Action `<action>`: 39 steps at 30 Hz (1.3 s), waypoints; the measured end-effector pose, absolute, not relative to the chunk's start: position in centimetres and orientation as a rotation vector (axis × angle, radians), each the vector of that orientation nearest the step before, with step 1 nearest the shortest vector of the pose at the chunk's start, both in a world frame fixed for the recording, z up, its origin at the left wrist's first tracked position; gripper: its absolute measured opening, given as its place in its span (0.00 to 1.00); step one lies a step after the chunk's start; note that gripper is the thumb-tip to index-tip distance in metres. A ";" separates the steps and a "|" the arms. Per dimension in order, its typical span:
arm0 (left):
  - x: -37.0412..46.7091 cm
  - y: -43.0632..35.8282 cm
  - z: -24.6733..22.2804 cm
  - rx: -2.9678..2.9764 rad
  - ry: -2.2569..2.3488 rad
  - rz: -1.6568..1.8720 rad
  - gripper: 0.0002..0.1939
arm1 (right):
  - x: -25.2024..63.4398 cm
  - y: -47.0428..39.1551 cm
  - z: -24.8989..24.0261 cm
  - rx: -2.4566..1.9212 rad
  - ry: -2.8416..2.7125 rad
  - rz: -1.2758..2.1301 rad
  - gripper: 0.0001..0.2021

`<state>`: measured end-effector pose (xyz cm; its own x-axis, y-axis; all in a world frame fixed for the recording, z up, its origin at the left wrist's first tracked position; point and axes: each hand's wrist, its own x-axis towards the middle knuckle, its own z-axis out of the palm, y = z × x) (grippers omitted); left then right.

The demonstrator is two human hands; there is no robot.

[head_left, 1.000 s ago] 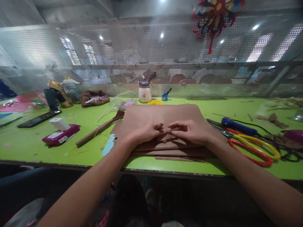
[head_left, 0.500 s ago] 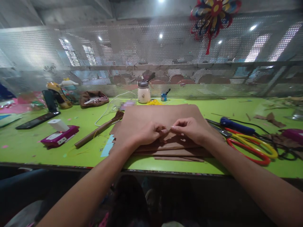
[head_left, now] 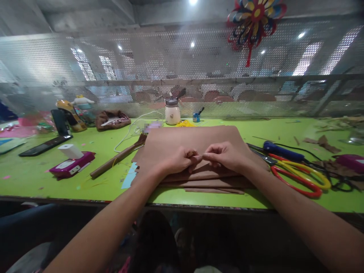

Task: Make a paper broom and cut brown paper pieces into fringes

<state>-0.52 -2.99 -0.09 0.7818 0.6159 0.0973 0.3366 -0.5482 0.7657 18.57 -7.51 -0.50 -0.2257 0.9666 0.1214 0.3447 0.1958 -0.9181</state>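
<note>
Pinching a small brown piece over stacked brown sheets

Closest, thin brown strips point(head_left: 214, 190) lie near the edge of the green table point(head_left: 167, 196). Just beyond, the left hand point(head_left: 182, 160) and right hand point(head_left: 224, 154) meet almost fingertip to fingertip, thumbs and fingers nearly closed on a small brown piece point(head_left: 203, 156), mostly hidden by them. It sits above the stack of brown sheets point(head_left: 196, 136). Light blue paper point(head_left: 130, 175) shows at the stack's left. Farther left are a fringed brown roll point(head_left: 113, 161) and a purple power strip point(head_left: 68, 169) bearing a white plug point(head_left: 71, 151); on the right lie scissors point(head_left: 270, 160) with red and yellow handles, beside a blue-handled tool point(head_left: 283, 151). Behind the stack stand a lidded pale bottle point(head_left: 173, 115) and a small blue jar point(head_left: 196, 117), before a perforated screen point(head_left: 170, 57).
</note>
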 end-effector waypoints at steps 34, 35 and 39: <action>-1.1 -2.1 -0.3 1.675 0.558 0.419 0.14 | 19.0 -7.5 -0.3 -0.854 -1.718 1.212 0.14; -1.1 -1.9 -0.3 1.661 0.601 0.512 0.14 | 19.0 -7.5 -0.3 -0.872 -1.730 1.244 0.15; -1.0 -1.7 -0.2 1.638 0.714 0.754 0.18 | 18.9 -7.1 -0.5 -1.070 -1.943 1.100 0.17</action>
<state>-0.99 -1.70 -0.20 0.6098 0.7858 0.1033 0.0607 -0.1763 0.9825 18.87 -7.13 -0.46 -0.4529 0.8803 0.1415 0.3316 0.3136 -0.8898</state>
